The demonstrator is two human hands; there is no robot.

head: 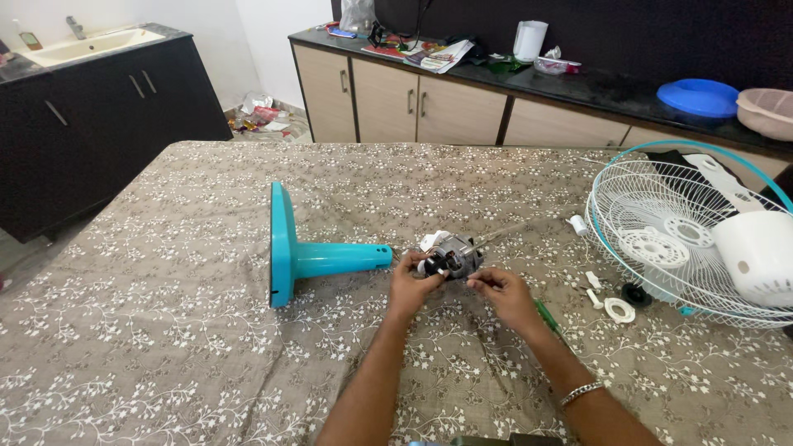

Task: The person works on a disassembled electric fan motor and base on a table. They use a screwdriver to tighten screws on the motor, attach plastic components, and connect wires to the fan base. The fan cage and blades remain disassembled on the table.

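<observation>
Mid-table [165, 347], both hands [458, 285] pinch a fan motor [453, 254], open cloth around, teal stand [310, 256] just left.

Glossy teal plastic stand [318, 258], shiny metal motor [454, 254], patterned cloth [165, 330]

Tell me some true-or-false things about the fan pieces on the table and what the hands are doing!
1. Both hands, left hand and right hand, are at the small fan motor. True.
2. The teal fan stand is standing upright. False: it lies on its side on the flowered tablecloth.
3. The white wire fan guard is to the right of the hands. True.
4. The blue lid is on the table. False: it sits on the dark counter.
</observation>
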